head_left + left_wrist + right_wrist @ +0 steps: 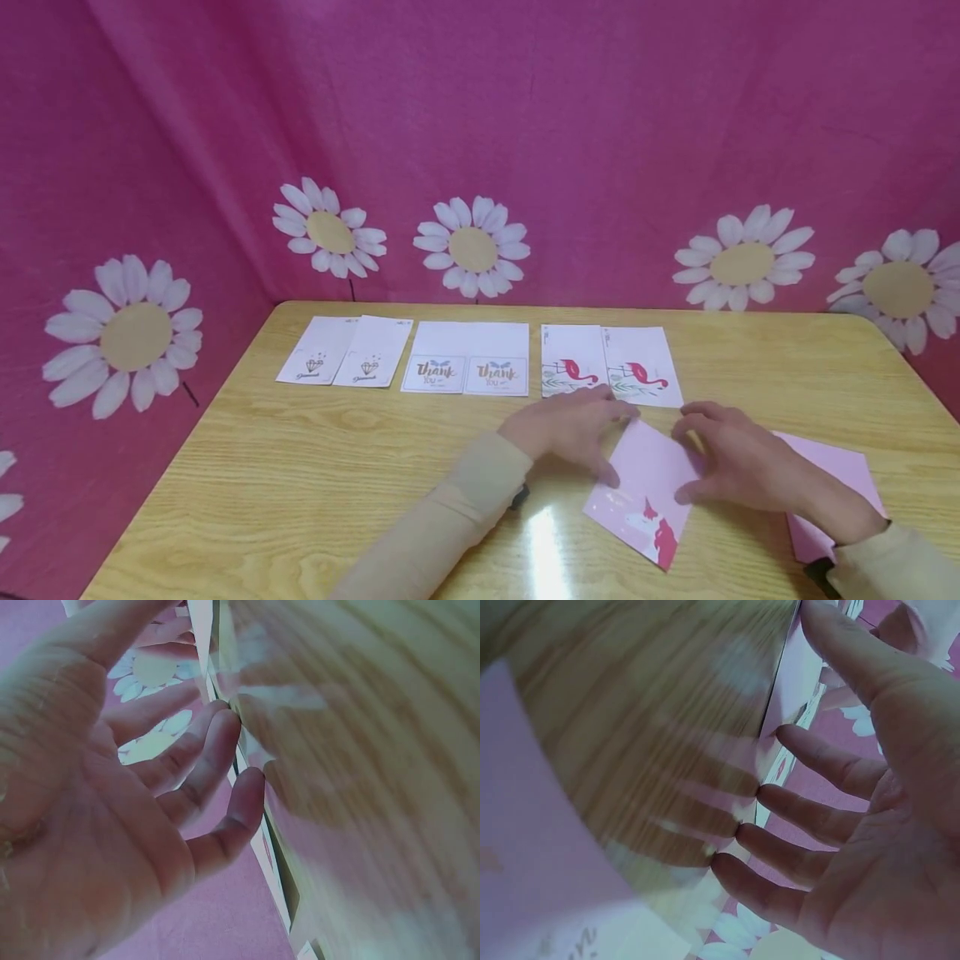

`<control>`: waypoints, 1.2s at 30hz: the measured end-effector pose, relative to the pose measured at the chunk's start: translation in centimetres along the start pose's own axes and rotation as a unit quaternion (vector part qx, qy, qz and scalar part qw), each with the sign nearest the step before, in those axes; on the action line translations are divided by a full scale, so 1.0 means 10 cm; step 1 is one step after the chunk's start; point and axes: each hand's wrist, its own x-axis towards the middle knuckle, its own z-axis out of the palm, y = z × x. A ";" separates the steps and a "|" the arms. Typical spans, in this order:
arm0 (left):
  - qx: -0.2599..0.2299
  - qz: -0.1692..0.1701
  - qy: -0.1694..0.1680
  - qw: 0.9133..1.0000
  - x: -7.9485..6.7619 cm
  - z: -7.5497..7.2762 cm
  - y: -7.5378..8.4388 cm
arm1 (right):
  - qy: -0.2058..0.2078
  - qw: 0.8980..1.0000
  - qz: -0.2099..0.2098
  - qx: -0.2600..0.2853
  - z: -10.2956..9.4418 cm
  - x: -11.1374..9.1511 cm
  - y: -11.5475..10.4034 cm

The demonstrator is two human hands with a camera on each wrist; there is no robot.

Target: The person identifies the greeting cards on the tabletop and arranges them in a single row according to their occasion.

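Observation:
A pale pink card with a unicorn print (645, 479) lies tilted on the table between both hands. My left hand (572, 433) is at its left edge, thumb and fingers spread; in the left wrist view its fingertips (251, 787) rest on the tabletop. At the card's right edge is my right hand (738, 458). Its spread fingertips (727, 866) touch the wood in the right wrist view, and its thumb is by the card (791, 686). Another pink card (840, 467) lies partly hidden beneath my right forearm.
Along the table's (300, 467) back lie pairs of white cards: diamond cards (371, 354), "Thank You" cards (465, 342) and flamingo cards (641, 358). The flamingo pair is just beyond my left fingers. A pink curtain with daisies (480, 125) hangs behind and at the left.

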 end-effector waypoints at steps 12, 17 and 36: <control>0.008 -0.010 -0.001 1.000 0.03 0.01 0.02 | -0.020 1.000 0.016 0.008 -0.01 -0.01 -0.03; -0.050 -0.019 -0.002 0.999 0.02 0.02 0.01 | -0.018 1.000 0.014 0.011 0.00 -0.01 -0.03; -0.457 0.002 -0.026 0.889 -0.16 0.04 -0.09 | 0.009 1.000 0.007 0.018 0.02 -0.01 -0.04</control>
